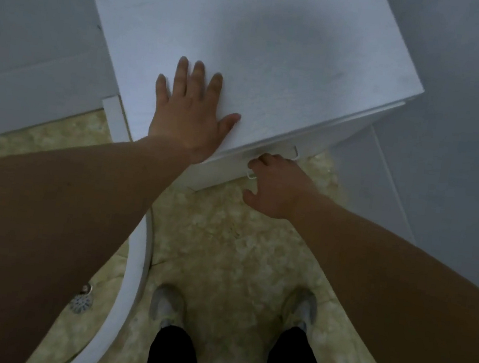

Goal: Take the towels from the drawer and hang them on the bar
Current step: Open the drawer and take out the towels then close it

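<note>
The drawer (333, 141) is the upper front of a white cabinet (278, 50) in the middle of the view. Its face sits almost flush under the cabinet's top edge, so what it holds is hidden. A thin metal handle (295, 153) runs along that face, and only its two bent ends show.

The right hand (277, 186) is on the handle between those ends. Its fingers (260, 161) are curled over the bar and hold it, while the thumb sticks out below, apart from the front. The left hand (189, 115) lies palm down on the cabinet's top near the near edge, to the left of the handle. Its fingers are straight and spread wide, holding nothing.

Below the cabinet is a mottled beige floor (225, 240). On it, near the bottom, stand two grey shoes (167, 305) under dark trouser legs (174, 354). At lower left a white curved rim (138, 259) sweeps past, with a round metal drain cover (81, 302) just left of it. Pale walls stand on both sides of the cabinet.
</note>
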